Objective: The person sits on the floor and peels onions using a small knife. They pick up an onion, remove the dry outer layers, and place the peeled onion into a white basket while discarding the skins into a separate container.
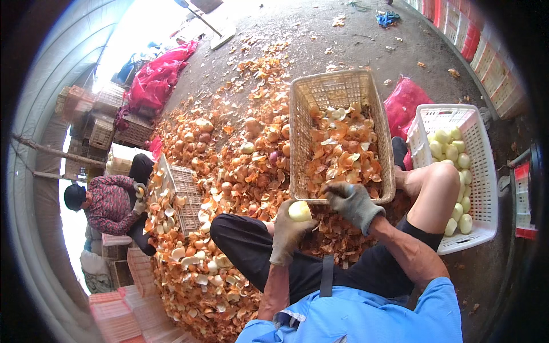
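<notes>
My left hand, in a soiled work glove, grips a peeled onion near the close corner of a dirty plastic crate. Onion skins and some onions lie inside that crate. Over its near rim is my right hand, gloved too, with fingers bent; whether it holds anything cannot be made out. To the right, a white plastic basket holds several peeled onions.
A heap of onions and skins spreads on the left. Another person sits beyond it by a tilted crate. Pink mesh sacks lie behind the white basket and at the upper left. Stacked crates line the right edge.
</notes>
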`<state>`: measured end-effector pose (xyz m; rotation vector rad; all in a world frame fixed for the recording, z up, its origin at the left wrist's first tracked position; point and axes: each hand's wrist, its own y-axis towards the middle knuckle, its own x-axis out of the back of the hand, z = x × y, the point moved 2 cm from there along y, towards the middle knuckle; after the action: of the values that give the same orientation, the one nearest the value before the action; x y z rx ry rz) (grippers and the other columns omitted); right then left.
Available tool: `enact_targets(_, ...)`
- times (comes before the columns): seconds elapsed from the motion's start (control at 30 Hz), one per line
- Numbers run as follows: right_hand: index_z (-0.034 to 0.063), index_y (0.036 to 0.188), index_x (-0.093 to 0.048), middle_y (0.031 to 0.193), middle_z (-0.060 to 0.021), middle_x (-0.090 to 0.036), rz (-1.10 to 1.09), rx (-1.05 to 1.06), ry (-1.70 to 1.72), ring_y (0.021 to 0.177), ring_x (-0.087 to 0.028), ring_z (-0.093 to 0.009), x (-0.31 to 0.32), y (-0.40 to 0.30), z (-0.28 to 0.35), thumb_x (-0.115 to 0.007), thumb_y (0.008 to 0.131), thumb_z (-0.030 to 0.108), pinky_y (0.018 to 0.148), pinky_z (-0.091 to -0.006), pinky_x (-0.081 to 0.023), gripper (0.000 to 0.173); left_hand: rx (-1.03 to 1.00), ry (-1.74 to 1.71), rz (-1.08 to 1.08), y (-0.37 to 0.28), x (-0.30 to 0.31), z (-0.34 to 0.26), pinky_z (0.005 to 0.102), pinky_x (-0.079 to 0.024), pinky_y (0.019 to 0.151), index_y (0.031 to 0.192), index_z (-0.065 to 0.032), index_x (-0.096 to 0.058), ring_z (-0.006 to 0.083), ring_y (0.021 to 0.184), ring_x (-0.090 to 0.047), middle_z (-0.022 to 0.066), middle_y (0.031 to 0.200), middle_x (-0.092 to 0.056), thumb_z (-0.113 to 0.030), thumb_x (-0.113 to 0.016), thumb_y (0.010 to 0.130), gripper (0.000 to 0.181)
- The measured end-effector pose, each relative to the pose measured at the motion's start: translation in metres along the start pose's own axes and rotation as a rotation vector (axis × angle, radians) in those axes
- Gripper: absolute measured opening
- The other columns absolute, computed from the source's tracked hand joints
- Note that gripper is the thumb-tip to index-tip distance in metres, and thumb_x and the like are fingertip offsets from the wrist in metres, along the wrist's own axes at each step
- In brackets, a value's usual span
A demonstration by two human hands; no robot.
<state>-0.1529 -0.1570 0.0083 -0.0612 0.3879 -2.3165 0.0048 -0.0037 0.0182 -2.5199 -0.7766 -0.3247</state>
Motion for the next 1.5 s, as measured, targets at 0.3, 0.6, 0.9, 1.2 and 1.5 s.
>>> enact_targets(0.3, -0.0043, 0.143, -0.06, 0.124, -0.012, -0.074, 0.358, -0.016, 0.32, 0.11, -0.069, -0.016, -0.01, -0.011, 0.018, -0.082, 0.093, 0.013, 0.096, -0.0289, -0.058, 0.058, -0.442, 0.45, -0.087, -0.01, -0.015, -0.033, 0.0422, -0.055, 0.097, 0.133, -0.0026, -0.056, 0.0306, 0.116, -0.063, 0.0145, 0.123, -0.059, -0.011, -0.091, 0.072, 0.07)
enact_targets(0.6, 0.0023, 0.106, -0.074, 0.091, -0.002, -0.074, 0.369, -0.026, -0.133, 0.085, -0.066, -0.01, 0.008, -0.003, 0.012, -0.081, 0.093, 0.018, 0.075, -0.0271, -0.054, 0.021, -0.524, 0.428, -0.111, -0.009, -0.015, -0.028, 0.0435, -0.054, 0.1, 0.137, -0.0023, -0.052, 0.0327, 0.115, -0.063, 0.0164, 0.123, -0.059, -0.011, -0.091, 0.074, 0.075)
enact_targets(0.9, 0.005, 0.117, -0.071, 0.089, -0.0036, -0.075, -0.168, -0.187, 0.389, 0.067, -0.063, -0.008, 0.009, 0.015, -0.004, -0.071, 0.1, 0.017, 0.057, -0.0244, -0.048, 0.021, -0.467, 0.341, -0.067, -0.012, -0.018, -0.029, 0.0381, -0.056, 0.099, 0.144, -0.0043, -0.047, 0.0265, 0.118, -0.063, 0.0124, 0.13, -0.058, -0.012, -0.098, 0.067, 0.093)
enact_targets(1.2, 0.0007, 0.118, -0.071, 0.094, -0.0054, -0.073, -0.223, -0.173, 0.642, 0.083, -0.069, -0.014, -0.021, 0.003, -0.01, -0.065, 0.106, 0.028, 0.072, -0.0313, -0.056, 0.03, -0.145, -0.355, 0.195, -0.023, -0.055, -0.053, 0.0343, -0.058, 0.101, 0.149, -0.003, -0.045, 0.0209, 0.119, -0.065, 0.0095, 0.134, -0.062, -0.004, -0.096, 0.068, 0.096)
enact_targets(1.5, -0.0002, 0.116, -0.072, 0.087, -0.0046, -0.072, -0.436, -0.195, 0.456, 0.075, -0.068, -0.014, -0.017, -0.003, -0.004, -0.064, 0.108, 0.037, 0.063, -0.0318, -0.055, 0.039, -0.066, -0.615, 0.094, -0.022, -0.074, -0.048, 0.0339, -0.06, 0.094, 0.151, -0.0024, -0.045, 0.0224, 0.11, -0.069, 0.0119, 0.129, -0.066, 0.002, -0.081, 0.077, 0.083)
